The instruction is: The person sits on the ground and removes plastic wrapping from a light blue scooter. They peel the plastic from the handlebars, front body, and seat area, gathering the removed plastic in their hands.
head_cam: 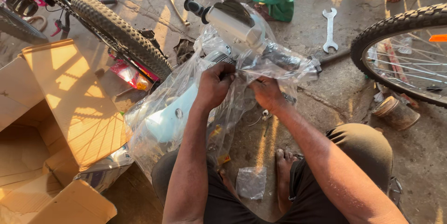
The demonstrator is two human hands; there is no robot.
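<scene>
A white handlebar part (pixel 237 26) with black grips sits wrapped in clear plastic wrapping (pixel 186 93) in front of me. My left hand (pixel 215 84) grips the plastic at the part's lower side, fingers closed on it. My right hand (pixel 266 91) pinches the same plastic just to the right. A pale blue piece (pixel 170 119) lies inside the wrapping at the lower left. I squat on the concrete floor with my bare foot (pixel 284 168) under me.
An open cardboard box (pixel 70 112) lies at the left. A knobby bicycle tyre (pixel 121 33) is behind it, another wheel (pixel 405 51) at the right. A spanner (pixel 329 30), a rusty tin (pixel 396 112) and a small plastic bag (pixel 251 182) lie on the floor. Another person's feet are at the top.
</scene>
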